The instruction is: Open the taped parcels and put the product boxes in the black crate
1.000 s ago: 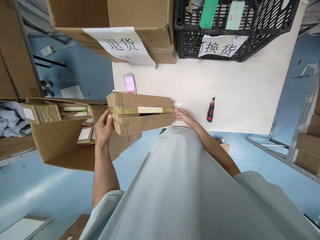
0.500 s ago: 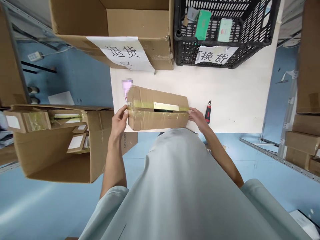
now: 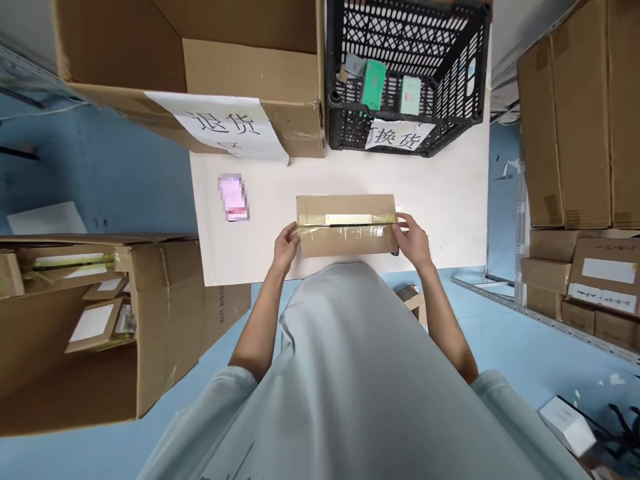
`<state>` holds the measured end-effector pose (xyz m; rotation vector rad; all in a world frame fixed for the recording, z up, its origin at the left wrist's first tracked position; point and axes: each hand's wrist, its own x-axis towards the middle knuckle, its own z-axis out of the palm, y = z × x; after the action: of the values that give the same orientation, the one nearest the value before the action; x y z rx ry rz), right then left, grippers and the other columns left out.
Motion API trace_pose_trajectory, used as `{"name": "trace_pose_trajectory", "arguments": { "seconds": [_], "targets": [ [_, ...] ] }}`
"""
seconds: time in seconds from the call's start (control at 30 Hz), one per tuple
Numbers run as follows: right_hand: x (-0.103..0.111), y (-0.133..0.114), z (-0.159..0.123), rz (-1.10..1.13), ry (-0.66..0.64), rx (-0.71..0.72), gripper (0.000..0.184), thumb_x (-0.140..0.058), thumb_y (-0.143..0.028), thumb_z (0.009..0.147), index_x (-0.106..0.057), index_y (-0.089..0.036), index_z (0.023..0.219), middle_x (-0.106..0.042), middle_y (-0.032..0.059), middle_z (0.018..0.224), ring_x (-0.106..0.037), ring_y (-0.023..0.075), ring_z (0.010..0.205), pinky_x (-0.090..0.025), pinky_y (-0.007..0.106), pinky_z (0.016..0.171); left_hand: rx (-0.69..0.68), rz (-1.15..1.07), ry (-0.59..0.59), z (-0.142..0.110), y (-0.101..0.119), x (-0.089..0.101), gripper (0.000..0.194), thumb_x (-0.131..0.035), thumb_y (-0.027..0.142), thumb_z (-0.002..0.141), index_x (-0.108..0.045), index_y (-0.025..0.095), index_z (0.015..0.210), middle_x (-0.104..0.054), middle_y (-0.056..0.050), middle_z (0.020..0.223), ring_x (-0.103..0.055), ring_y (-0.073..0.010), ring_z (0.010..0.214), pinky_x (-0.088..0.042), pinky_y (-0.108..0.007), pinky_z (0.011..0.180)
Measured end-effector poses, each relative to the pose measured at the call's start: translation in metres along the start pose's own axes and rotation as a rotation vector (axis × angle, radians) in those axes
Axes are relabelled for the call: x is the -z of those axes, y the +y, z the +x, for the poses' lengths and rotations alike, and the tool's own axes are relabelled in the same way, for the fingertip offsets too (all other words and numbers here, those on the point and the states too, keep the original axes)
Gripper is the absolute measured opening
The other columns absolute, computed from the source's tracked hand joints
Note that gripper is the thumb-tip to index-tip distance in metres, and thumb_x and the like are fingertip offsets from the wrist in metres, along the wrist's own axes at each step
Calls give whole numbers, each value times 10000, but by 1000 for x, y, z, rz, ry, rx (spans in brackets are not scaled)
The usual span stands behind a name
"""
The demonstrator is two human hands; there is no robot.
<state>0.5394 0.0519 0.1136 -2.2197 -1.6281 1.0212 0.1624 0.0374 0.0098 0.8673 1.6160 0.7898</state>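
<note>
A long cardboard box (image 3: 345, 243) lies on the white table in front of my body, its yellowish taped seam running lengthwise along the top. Along that seam there is a thin dark gap, and a pale label strip (image 3: 349, 219) sits beside it. At the box's left end the fingers of my left hand (image 3: 287, 247) grip the edge. My right hand (image 3: 413, 240) holds the right end, thumb near the seam. A small dark bit shows beneath the box's lower right corner; the rest of it is hidden.
Behind stand a large open carton (image 3: 295, 123) with a handwritten paper sign and a black plastic crate (image 3: 450, 113) holding small boxes. A blurred pink item (image 3: 233, 198) lies on the white table (image 3: 440, 200). Left is another open carton (image 3: 165, 333); right, stacked boxes (image 3: 549, 245).
Both hands have moved the box rightward across the table and straightened it. Its top gap looks narrower. The red and black utility knife no longer shows plainly, while the pink item is uncovered.
</note>
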Motion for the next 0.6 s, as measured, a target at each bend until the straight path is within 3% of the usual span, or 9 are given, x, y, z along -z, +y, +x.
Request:
{"name": "trace_pose_trajectory", "arguments": {
  "seconds": [0.1, 0.17, 0.33, 0.47, 0.6],
  "targets": [
    [3, -8, 2, -37, -1, 22, 571, -572, -439, 1104, -633, -243, 1637, -845, 152, 1379, -829, 317, 1036, -662, 501, 1013, -10, 10, 62, -24, 16, 14, 473, -692, 507, 1036, -756, 173, 1365, -754, -203, 1559, -715, -327, 1437, -552, -534, 1286],
    [7, -13, 9, -74, -3, 66, 576, -590, -401, 1098, -633, -239, 1649, -821, 163, 1432, -824, 327, 1113, -668, 509, 1032, -75, 69, 41, -39, 30, 18, 475, -656, 594, 1066, -789, 205, 1305, -767, -179, 1524, -697, -328, 1460, -572, -526, 1258],
    [17, -21, 37, -185, -86, 164, 580, -759, -268, 998, -717, -252, 1576, -775, 150, 1455, -817, 331, 1150, -662, 529, 1081, -198, 172, 48, -60, 57, 12, 546, -647, 721, 1063, -806, 225, 1227, -762, -174, 1479, -687, -335, 1474, -565, -537, 1258],
    [26, -23, 54, -183, -128, 233, 678, -908, -290, 915, -739, -246, 1570, -729, 148, 1481, -809, 295, 1050, -666, 520, 1068, -190, 144, 79, -68, 66, 8, 490, -622, 707, 1085, -770, 241, 1080, -786, -160, 1403, -709, -315, 1425, -566, -524, 1255],
    [39, -19, 65, -78, -122, 326, 497, -873, -413, 970, -817, -225, 1427, -768, 140, 1411, -780, 279, 1036, -677, 487, 1003, -191, 178, 77, -85, 70, 12, 362, -656, 593, 1070, -733, 255, 968, -772, -145, 1414, -708, -312, 1431, -553, -533, 1275]
  ]
}}
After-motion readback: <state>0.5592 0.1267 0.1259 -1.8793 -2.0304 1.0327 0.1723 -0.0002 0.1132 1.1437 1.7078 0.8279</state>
